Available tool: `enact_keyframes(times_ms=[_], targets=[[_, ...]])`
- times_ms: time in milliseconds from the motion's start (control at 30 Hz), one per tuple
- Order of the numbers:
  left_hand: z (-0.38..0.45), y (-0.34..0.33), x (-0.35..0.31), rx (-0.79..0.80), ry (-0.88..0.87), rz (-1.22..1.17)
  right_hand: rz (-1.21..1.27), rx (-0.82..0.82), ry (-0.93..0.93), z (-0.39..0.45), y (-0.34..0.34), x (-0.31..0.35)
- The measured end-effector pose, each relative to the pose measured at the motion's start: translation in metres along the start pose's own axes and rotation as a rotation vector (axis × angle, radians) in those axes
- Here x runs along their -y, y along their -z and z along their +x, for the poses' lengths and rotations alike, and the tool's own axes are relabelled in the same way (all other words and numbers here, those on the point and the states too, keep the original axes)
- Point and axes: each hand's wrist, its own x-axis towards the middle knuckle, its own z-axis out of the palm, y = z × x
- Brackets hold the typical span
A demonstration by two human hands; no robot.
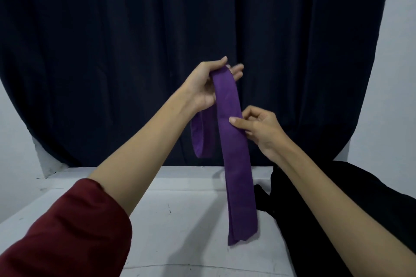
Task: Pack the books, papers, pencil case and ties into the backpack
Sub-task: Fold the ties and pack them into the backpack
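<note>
Head view: purple tie (234, 153) held doubled over above the white table (184, 213), judged mid-fold ahead of packing.
Left hand (209, 87) was raised highest, forearm stretched forward with its dark red sleeve (67, 231) pushed back, thumb and fingers clasping the tie's folded top so both layers hung straight; a shorter loop drooped behind the wrist. Right hand (258, 128) sat lower along the tie's right edge, thumb and curled fingers pinching the cloth, apparently to steady and align the layers. The tie's free ends dangled just above the table, whether touching it could not be told. Black backpack (369, 200) lay on the table right of the tie, beneath the right forearm; its opening was not discernible. A dark curtain (157, 40) hung behind the table.
</note>
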Motion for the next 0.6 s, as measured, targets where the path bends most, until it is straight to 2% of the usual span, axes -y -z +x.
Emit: enact_keyframes(times_ms=[100,167,333,600], targets=[[-0.006,0.004,0.021,0.024,0.172,0.154,0.025,-0.039,0.041,0.007,-0.007,0.013],[-0.007,0.005,0.030,0.008,0.217,0.168,0.004,-0.046,0.050,0.008,-0.009,0.016],[-0.008,0.010,0.026,0.005,0.175,0.027,-0.051,-0.041,0.012,0.001,-0.013,0.006],[-0.007,0.012,0.023,-0.014,0.122,0.035,-0.087,0.005,-0.027,-0.007,-0.009,-0.009]])
